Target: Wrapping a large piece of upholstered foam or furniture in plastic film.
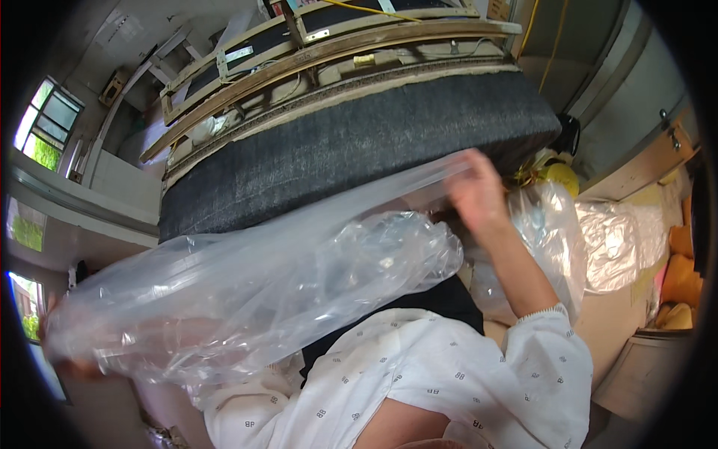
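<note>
A large clear plastic bag (247, 292) stretches across in front of me, loose and crinkled, from the far left to the upper right. My right hand (477, 191) is raised, its fingers closed on the upper right edge of the plastic. At the other end, my left hand (78, 367) shows only in part, blurred and mostly behind the film; the plastic is drawn taut toward it, and its fingers cannot be made out clearly. Bunched folds of the bag hang between my arms above my lap.
Beyond the plastic runs a long dark-covered bench (359, 135) with a wooden frame (336, 41) behind it. More plastic bags (550, 239) and a flat stack of clear film (617, 236) lie at the right. A window (48, 123) is at the far left, and orange items (679, 277) sit far right.
</note>
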`<control>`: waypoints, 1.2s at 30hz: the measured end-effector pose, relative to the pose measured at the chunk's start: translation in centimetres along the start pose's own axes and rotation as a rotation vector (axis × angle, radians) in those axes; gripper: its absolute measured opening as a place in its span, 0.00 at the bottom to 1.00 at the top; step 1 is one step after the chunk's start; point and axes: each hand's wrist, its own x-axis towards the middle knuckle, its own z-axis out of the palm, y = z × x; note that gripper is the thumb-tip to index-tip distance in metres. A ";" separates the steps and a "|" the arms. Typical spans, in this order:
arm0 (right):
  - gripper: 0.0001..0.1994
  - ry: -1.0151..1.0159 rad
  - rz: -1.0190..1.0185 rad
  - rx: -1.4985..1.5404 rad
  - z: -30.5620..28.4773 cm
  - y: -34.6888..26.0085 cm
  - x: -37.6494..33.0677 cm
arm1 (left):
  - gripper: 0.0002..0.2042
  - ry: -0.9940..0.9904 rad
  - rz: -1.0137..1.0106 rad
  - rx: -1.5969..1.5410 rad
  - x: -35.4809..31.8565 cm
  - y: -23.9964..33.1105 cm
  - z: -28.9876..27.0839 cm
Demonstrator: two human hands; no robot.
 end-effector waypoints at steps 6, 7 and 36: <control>0.15 -0.127 -1.706 -0.661 3.8 -19.9 -6.0 | 0.07 -0.382 -1.027 -0.680 -18.2 -5.8 18.9; 0.18 -0.203 -1.891 -0.834 4.9 -19.9 -6.4 | 0.07 -0.310 -1.205 -0.699 -20.6 -0.1 20.8; 0.16 0.353 -1.009 -2.152 -5.2 -19.0 20.6 | 0.19 -0.525 -0.960 0.485 -34.6 -37.9 10.8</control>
